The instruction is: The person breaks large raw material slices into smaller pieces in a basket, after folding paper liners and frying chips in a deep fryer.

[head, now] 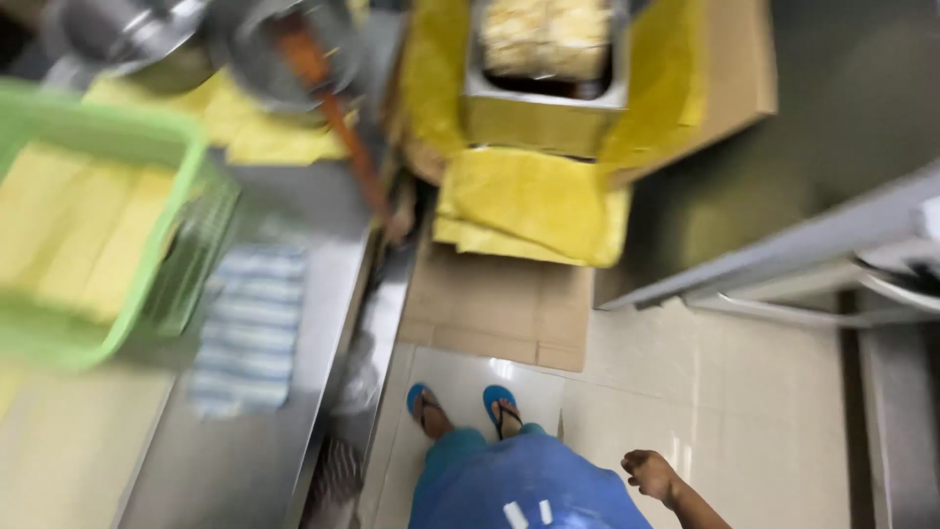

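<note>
My right hand (651, 475) hangs low at my side above the tiled floor, fingers curled in and holding nothing. My left hand is out of sight. Below me I see my blue garment (524, 490) and my feet in blue flip-flops (460, 407). The nearest thing to my right hand is the pale floor tile (744, 392). The picture is blurred by motion.
On the left, a steel counter (245, 460) carries a green basket (108, 323) lined with yellow sheets, a blue-striped cloth (250, 333), metal pots (127, 39) and an orange-handled utensil (343, 127). Ahead, a metal tray (539, 108) of pale food rests on yellow cloth (534, 201) over cardboard (499, 309). A steel shelf (783, 260) stands at the right.
</note>
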